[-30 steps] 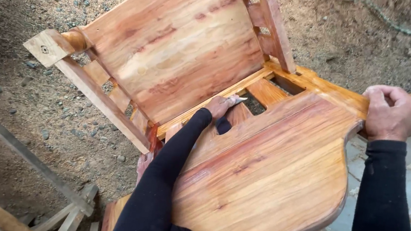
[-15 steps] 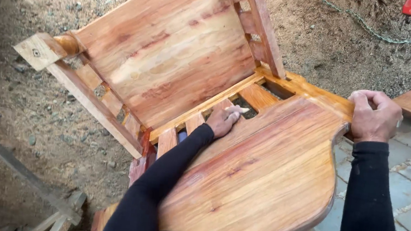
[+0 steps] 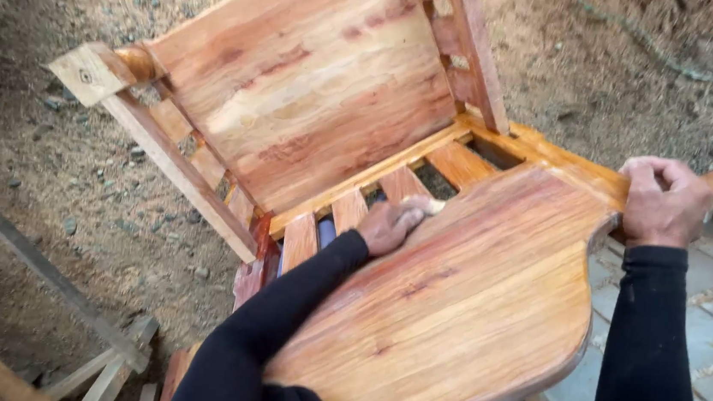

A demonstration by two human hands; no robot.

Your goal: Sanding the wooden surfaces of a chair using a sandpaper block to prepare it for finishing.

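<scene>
The left hand [image 3: 393, 223] has slid along the reddish varnished wooden chair's curved writing board [image 3: 468, 305], fingers together, pressing a small pad. The right hand [image 3: 664, 203] stays clamped on the board's far corner, steadying it.

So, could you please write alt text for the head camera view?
A person's left hand presses on a curved reddish wooden panel of an overturned chair, while the right hand grips the panel's far corner, above sandy ground.
</scene>
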